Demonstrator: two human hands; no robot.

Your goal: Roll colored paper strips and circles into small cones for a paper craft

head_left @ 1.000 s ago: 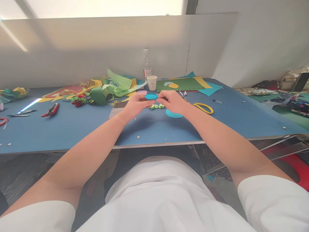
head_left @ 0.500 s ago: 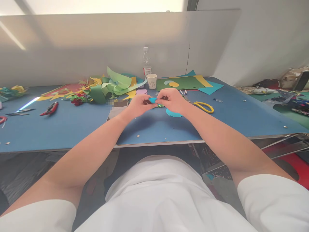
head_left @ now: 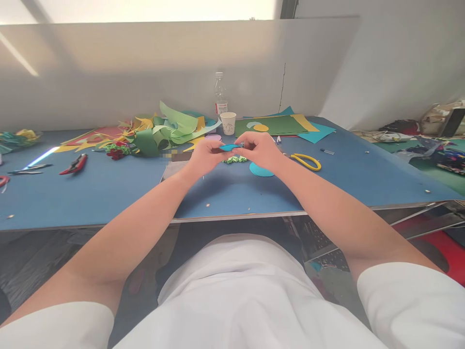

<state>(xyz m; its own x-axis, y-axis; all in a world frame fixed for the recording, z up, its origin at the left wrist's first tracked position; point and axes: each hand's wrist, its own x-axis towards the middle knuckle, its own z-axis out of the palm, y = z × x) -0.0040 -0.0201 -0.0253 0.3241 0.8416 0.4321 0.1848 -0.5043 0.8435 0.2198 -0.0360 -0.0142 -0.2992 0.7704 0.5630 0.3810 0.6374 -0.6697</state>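
Between my two hands, above the blue table, is a small folded piece of blue paper (head_left: pixel 230 147). The fingers of my left hand (head_left: pixel 208 155) pinch its left end. My right hand (head_left: pixel 258 149) is closed on its right end, and the fingertips partly cover it. Just under the hands lies a bunch of small light green curled pieces (head_left: pixel 234 159). A flat blue paper disc (head_left: pixel 260 169) rests on the table below my right wrist. Yellow-handled scissors (head_left: pixel 307 162) lie right of my right hand, their blades mostly hidden.
Cut green paper (head_left: pixel 178 123) is heaped behind my left hand. A paper cup (head_left: pixel 228 123) and a plastic bottle (head_left: pixel 219 94) stand at the back. Green sheets (head_left: pixel 276 125) lie behind my right hand. Red-handled pliers (head_left: pixel 74 165) lie at left, a pen cap (head_left: pixel 327 151) at right.
The blue paper has turned between my fingers and now shows a longer, thinner shape. My fingers have shifted slightly apart, and more of the green curled pieces shows beneath.
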